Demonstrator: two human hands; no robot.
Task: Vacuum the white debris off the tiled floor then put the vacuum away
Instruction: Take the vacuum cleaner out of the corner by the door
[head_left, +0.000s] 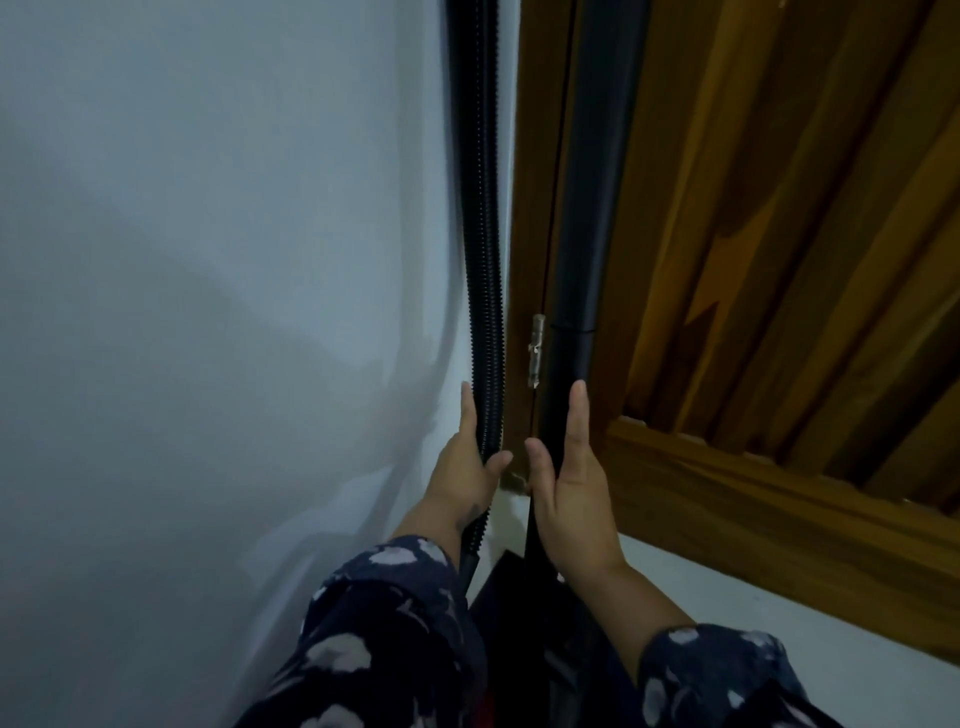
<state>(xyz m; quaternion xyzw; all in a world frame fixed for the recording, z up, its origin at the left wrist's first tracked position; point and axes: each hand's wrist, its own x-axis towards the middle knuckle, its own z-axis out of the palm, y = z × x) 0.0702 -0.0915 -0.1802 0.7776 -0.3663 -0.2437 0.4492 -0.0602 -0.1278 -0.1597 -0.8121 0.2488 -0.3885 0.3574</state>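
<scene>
Against the wall corner: ribbed vacuum hose (485, 291) and smooth black vacuum tube (582, 270) stand upright
Left hand (467, 467): curled around the hose; thumb in front
Right hand (569, 488): fingers straight, flat against the tube beside the wooden door (769, 208)

Left hand (470, 467) curled in a grasp; right hand (569, 488) flat, fingers extended upward (both forearms raised, sleeves patterned).
</scene>
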